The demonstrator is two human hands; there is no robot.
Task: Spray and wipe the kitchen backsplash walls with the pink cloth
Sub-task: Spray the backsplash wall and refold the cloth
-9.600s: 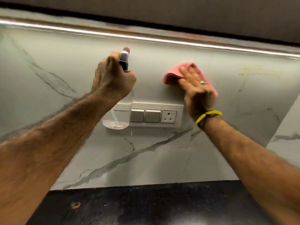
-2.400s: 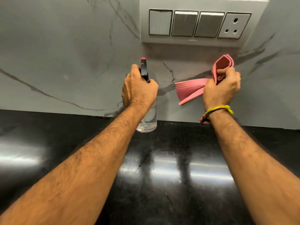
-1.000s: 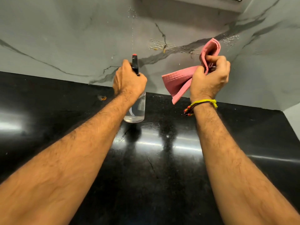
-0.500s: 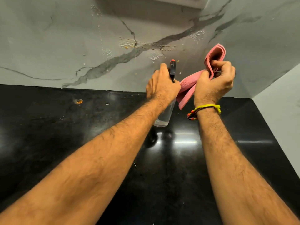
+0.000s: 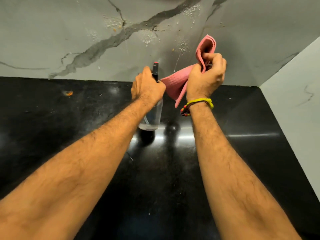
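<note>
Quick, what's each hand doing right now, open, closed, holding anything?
Left hand: closed around the spray bottle, held above the counter.
Right hand: closed on the folded pink cloth, off the wall.

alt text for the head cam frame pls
Left hand grips a clear spray bottle aimed at a droplet-speckled grey marble backsplash; right hand holds a folded pink cloth beside it, above a black countertop.

A glossy black bench (image 5: pixel 86 135) carries a small orange speck (image 5: pixel 69 92) near its back edge, towards the left, and scattered pale crumbs.
</note>
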